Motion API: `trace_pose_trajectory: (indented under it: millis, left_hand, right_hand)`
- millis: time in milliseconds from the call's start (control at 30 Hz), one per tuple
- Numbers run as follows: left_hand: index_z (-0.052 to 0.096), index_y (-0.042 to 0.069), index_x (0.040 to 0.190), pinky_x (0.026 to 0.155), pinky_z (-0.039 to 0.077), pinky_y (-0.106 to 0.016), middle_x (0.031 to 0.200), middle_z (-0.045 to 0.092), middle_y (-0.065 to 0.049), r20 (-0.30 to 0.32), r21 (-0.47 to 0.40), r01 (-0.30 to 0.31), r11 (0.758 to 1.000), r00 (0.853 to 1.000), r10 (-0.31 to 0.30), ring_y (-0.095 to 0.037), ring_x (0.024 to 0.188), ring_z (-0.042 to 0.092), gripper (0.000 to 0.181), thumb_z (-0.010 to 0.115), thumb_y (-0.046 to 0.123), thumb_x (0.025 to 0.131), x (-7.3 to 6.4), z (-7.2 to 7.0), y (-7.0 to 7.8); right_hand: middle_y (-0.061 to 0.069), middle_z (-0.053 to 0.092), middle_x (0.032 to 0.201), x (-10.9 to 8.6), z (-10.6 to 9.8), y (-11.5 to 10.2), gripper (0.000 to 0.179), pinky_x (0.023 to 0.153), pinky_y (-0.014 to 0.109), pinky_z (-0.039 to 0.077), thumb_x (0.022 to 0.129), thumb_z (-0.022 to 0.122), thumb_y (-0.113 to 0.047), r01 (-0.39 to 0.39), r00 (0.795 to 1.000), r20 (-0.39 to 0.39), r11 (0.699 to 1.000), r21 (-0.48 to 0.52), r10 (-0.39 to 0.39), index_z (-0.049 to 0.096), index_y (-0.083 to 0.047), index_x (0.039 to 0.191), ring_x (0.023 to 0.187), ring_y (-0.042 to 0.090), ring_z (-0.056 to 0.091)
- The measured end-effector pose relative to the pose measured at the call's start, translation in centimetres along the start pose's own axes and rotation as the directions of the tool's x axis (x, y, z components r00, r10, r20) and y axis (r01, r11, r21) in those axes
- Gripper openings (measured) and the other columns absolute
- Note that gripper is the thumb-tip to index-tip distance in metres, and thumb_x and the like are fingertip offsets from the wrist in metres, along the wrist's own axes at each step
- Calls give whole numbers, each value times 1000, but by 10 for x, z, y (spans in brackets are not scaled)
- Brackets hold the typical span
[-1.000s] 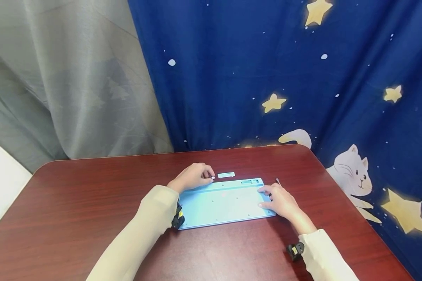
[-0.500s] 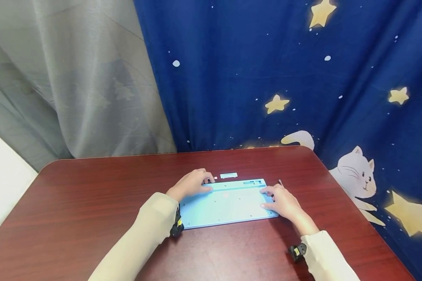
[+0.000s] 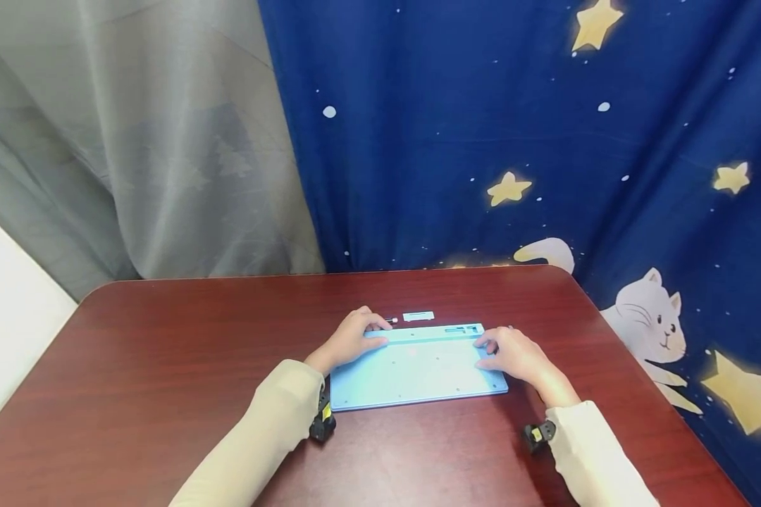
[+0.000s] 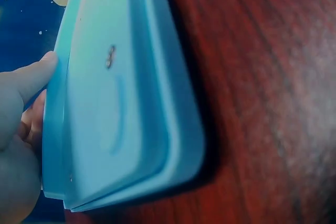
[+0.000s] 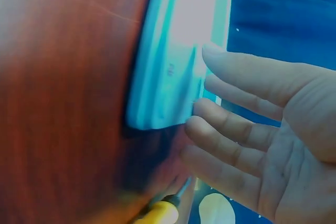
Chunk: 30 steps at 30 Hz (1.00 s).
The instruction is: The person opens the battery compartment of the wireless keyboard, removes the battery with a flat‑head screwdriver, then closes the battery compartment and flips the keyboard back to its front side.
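Long plain sleeves: left sleeve (image 3: 260, 429) cream, loose-fitting, rounded at the cuff; right sleeve (image 3: 599, 454) paler, near white, lightly creased. Left wrist camera (image 3: 320, 428) and right wrist camera (image 3: 533, 440) are black, compact, blocky, each with a small yellow patch. Left hand (image 3: 350, 339) and right hand (image 3: 516, 355) bare.

Two hands (image 3: 350, 341) (image 3: 516, 358), one panel (image 3: 418, 373), one strip (image 3: 418, 316), one white-tipped object (image 3: 393, 320), one yellow-handled tool (image 5: 164, 213), one desk (image 3: 196, 338) and two wrist cameras (image 3: 322, 422) (image 3: 537, 436) were counted.
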<state>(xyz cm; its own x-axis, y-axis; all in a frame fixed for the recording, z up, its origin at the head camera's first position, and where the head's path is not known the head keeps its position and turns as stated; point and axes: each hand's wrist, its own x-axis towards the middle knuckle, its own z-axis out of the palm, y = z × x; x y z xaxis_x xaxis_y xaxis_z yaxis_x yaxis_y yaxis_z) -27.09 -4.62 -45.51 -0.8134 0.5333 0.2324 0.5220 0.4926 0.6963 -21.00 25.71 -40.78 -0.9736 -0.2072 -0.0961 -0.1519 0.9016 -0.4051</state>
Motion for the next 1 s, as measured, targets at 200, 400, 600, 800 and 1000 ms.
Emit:
trace_pose_trajectory:
  millis: [200, 400, 600, 800, 1000]
  left_hand:
    - [70, 8, 97, 70, 40, -29, 79, 52, 0, -7, -29, 23, 999, 1000, -24, -16, 78, 48, 19, 72, 12, 79, 1, 0, 2]
    - [71, 8, 97, 69, 40, -28, 77, 51, 1, -6, -28, 37, 999, 999, -37, -15, 76, 47, 19, 72, 12, 79, 2, -1, 5]
    - [70, 8, 98, 69, 40, -28, 78, 51, 1, 3, -26, 54, 998, 999, -54, -15, 77, 47, 19, 72, 12, 79, 1, -3, 6]
    - [70, 8, 98, 69, 39, -28, 79, 52, -1, 3, -26, 53, 998, 999, -53, -16, 78, 47, 19, 72, 11, 79, 1, -4, 7]
    - [70, 7, 97, 68, 38, -28, 78, 52, -2, 0, -19, 30, 999, 1000, -30, -17, 77, 47, 19, 72, 10, 79, -1, -4, 6]
  right_hand:
    - [6, 63, 86, 12, -9, -3, 31, 67, 39, 46, 75, 75, -15, 43, 999, -16, 998, 39, -42, 67, -6, 104, 80, 20, 57]
    - [9, 65, 90, 28, -13, -13, 33, 73, 42, 47, 78, 73, -13, 74, 997, -27, 995, 67, -72, 65, -4, 108, 85, 24, 60]
    - [11, 66, 90, 43, -15, -27, 35, 75, 42, 48, 78, 72, -11, 84, 996, -8, 992, 99, -83, 64, -1, 110, 85, 24, 61]
    - [10, 65, 88, 60, -12, -37, 35, 75, 37, 49, 80, 71, -10, 134, 990, 13, 981, 142, -137, 62, 2, 111, 82, 22, 60]
    - [8, 64, 84, 76, -4, -43, 34, 72, 34, 49, 80, 70, -9, 180, 982, 34, 970, 162, -187, 62, 4, 111, 77, 20, 59]
